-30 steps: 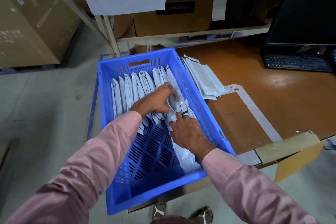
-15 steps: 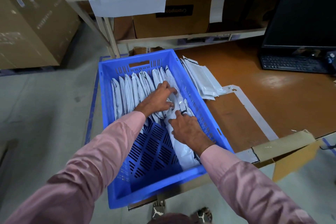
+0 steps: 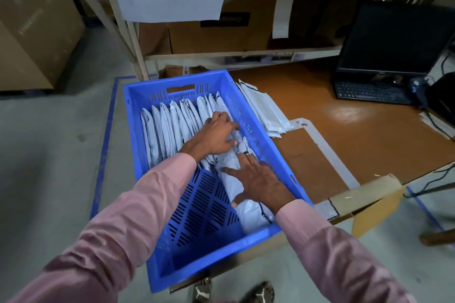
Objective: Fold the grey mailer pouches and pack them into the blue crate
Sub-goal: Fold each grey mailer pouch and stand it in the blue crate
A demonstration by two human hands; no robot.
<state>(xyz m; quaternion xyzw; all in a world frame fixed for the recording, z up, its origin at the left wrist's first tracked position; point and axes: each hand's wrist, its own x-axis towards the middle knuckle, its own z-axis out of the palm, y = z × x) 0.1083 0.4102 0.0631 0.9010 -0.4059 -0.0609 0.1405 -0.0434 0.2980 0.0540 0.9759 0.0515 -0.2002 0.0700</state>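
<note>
the blue crate (image 3: 138, 130) sits in the middle of the frame, its right side on the brown desk (image 3: 344, 145) and its left side hanging past the desk edge. a row of folded grey pouches (image 3: 170, 128) stands on edge across the upper half of the crate, leaning against one another. the left hand (image 3: 216, 135) lies on the right end of that row, fingers bent down over the pouch tops and pressing them toward the left wall; its grip is loose and closes around nothing. the right hand (image 3: 261, 179) lies flat with fingers spread wide on one long pouch (image 3: 251, 211) that runs along the crate's right wall from the row toward the near edge (a dark ring shows on one finger). the lower left part of the crate floor is bare slotted plastic. just right of the crate, a small pile of unfolded pouches (image 3: 266, 110) lies on the desk. a dark monitor (image 3: 396, 37) and keyboard (image 3: 369, 92) stand at the upper right, and cardboard boxes (image 3: 219, 29) sit on the shelf at the top.
</note>
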